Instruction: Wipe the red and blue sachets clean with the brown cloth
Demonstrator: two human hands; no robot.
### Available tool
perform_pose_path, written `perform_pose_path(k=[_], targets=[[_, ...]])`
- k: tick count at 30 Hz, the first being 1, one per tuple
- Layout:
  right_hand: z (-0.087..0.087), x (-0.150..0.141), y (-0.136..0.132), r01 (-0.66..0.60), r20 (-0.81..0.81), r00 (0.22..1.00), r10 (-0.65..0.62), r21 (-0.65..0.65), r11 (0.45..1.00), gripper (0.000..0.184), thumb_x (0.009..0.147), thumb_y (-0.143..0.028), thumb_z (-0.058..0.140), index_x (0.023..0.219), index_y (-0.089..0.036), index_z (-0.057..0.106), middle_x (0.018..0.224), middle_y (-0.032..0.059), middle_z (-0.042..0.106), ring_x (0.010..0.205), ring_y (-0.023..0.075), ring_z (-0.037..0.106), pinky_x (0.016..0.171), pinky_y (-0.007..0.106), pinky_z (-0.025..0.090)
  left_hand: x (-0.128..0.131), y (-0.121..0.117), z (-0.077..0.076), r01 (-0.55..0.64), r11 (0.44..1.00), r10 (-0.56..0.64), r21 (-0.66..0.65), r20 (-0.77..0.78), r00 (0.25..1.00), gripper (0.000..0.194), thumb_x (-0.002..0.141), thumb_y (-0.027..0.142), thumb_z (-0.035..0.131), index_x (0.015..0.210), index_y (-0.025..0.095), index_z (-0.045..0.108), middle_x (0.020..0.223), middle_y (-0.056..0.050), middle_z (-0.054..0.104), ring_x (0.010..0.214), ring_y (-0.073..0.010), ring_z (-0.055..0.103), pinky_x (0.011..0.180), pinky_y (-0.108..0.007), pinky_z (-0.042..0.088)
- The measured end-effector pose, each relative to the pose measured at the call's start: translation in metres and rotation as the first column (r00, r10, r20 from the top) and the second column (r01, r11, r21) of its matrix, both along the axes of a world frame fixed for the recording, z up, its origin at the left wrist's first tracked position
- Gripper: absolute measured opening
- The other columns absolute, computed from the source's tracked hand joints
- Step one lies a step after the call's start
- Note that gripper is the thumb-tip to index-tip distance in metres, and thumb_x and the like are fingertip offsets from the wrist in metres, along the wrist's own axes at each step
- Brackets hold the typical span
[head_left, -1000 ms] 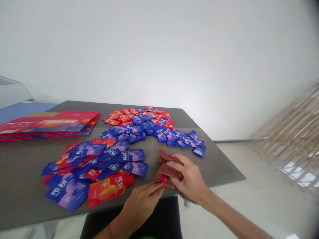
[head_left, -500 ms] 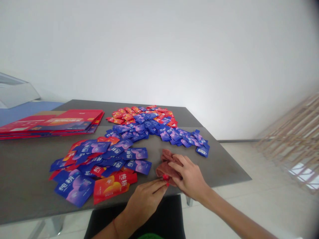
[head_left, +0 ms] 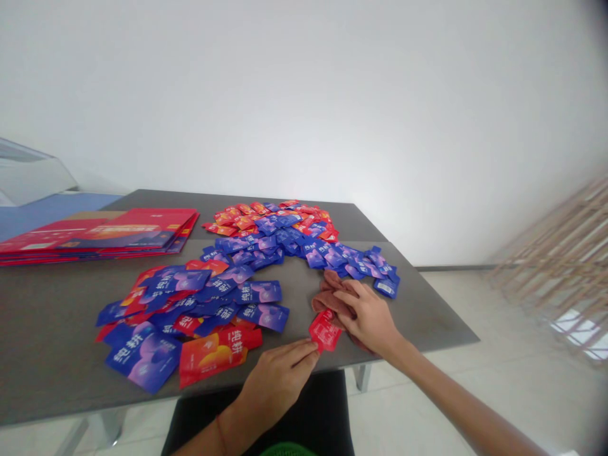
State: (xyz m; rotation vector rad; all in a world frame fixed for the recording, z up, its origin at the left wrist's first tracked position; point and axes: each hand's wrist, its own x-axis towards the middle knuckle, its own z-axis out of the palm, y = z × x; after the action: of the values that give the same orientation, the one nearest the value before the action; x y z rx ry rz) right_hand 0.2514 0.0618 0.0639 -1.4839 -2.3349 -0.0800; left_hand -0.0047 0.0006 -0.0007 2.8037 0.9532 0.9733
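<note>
My left hand (head_left: pixel 278 380) is at the near table edge, its fingertips pinching the lower corner of a small red sachet (head_left: pixel 325 330). My right hand (head_left: pixel 368 320) grips a crumpled brown cloth (head_left: pixel 330 296) and partly hides it. The cloth lies beside the sachet. Left of my hands is a loose spread of blue and red sachets (head_left: pixel 190 304), including a large orange-red pouch (head_left: pixel 213 356). Another heap of sachets (head_left: pixel 270 228) lies farther back.
The dark grey table (head_left: pixel 418 310) ends just past my right hand. A stack of flat red cartons (head_left: pixel 99 234) lies at the left. A black seat (head_left: pixel 304 411) stands below the near edge, and a slatted wooden rack (head_left: pixel 551 266) leans at the right.
The brown cloth has moved up and right with my right hand. The red sachet, earlier mostly hidden by the cloth, now lies fully visible.
</note>
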Motion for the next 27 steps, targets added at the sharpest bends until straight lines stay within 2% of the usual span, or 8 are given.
perform_pose_path(k=[6,11,14,18,21,23,27], targets=[[-0.001,0.010,0.013,0.001,-0.069,0.998,-0.004,-0.036,0.999,0.029,0.095,-0.029,0.064,0.120,-0.027,0.077,0.135,0.0089,0.066,0.118,0.0271,0.064,0.104,0.042,0.052,0.000,0.000,0.002,-0.002,1.000,0.002,-0.016,-0.010,1.000,0.029,0.107,0.014,0.049,0.123,0.018,0.073,0.124,-0.008,0.078,0.112,-0.0211,0.076,0.098,-0.036,0.064],[0.007,0.020,0.017,-0.034,-0.315,0.949,0.011,-0.067,0.997,0.033,0.094,-0.027,0.061,0.123,-0.029,0.077,0.130,0.0062,0.069,0.112,0.0236,0.068,0.098,0.039,0.054,-0.001,0.001,0.004,-0.003,0.999,0.003,-0.042,0.011,1.000,0.027,0.107,0.015,0.050,0.122,0.018,0.072,0.123,-0.007,0.078,0.111,-0.0211,0.076,0.097,-0.036,0.064],[0.005,0.035,0.016,0.070,-0.416,0.907,-0.064,-0.001,0.998,0.031,0.091,-0.032,0.065,0.119,-0.028,0.079,0.128,0.0070,0.069,0.114,0.0260,0.067,0.101,0.042,0.053,0.001,0.000,0.008,0.007,0.996,-0.003,-0.089,0.047,0.999,0.025,0.107,0.016,0.051,0.117,0.019,0.074,0.119,-0.006,0.078,0.108,-0.0206,0.075,0.095,-0.034,0.064],[-0.013,0.056,0.014,0.243,-0.508,0.844,-0.173,0.076,0.967,0.032,0.090,-0.037,0.066,0.116,-0.025,0.079,0.128,0.0084,0.070,0.115,0.0275,0.067,0.101,0.044,0.052,0.008,0.001,0.021,0.011,0.977,0.021,-0.213,0.146,0.989,0.020,0.107,0.020,0.055,0.117,0.021,0.072,0.116,-0.005,0.077,0.106,-0.0197,0.073,0.094,-0.033,0.062],[-0.032,0.068,0.015,0.321,-0.588,0.781,-0.211,0.089,0.943,0.031,0.090,-0.040,0.066,0.112,-0.023,0.080,0.123,0.0093,0.071,0.114,0.0277,0.068,0.103,0.045,0.051,0.019,0.005,0.032,-0.062,0.962,0.098,-0.267,0.125,0.987,0.021,0.106,0.021,0.058,0.124,0.022,0.068,0.121,-0.006,0.074,0.108,-0.0213,0.070,0.094,-0.035,0.061],[-0.043,0.071,0.018,0.357,-0.632,0.742,-0.224,0.089,0.930,0.032,0.090,-0.043,0.066,0.110,-0.022,0.080,0.119,0.0098,0.073,0.111,0.0277,0.068,0.102,0.045,0.052,0.029,0.010,0.038,-0.162,0.960,0.177,-0.228,0.044,0.983,0.020,0.105,0.022,0.059,0.124,0.019,0.066,0.120,-0.008,0.073,0.106,-0.0237,0.069,0.092,-0.038,0.060],[-0.053,0.074,0.022,0.398,-0.673,0.702,-0.235,0.097,0.912,0.035,0.091,-0.047,0.065,0.108,-0.020,0.079,0.115,0.0112,0.074,0.108,0.0280,0.069,0.101,0.047,0.053,0.049,0.019,0.039,-0.321,0.941,0.309,-0.109,-0.118,0.944,0.016,0.102,0.033,0.064,0.108,0.018,0.066,0.101,-0.009,0.071,0.092,-0.0259,0.065,0.082,-0.039,0.057]])
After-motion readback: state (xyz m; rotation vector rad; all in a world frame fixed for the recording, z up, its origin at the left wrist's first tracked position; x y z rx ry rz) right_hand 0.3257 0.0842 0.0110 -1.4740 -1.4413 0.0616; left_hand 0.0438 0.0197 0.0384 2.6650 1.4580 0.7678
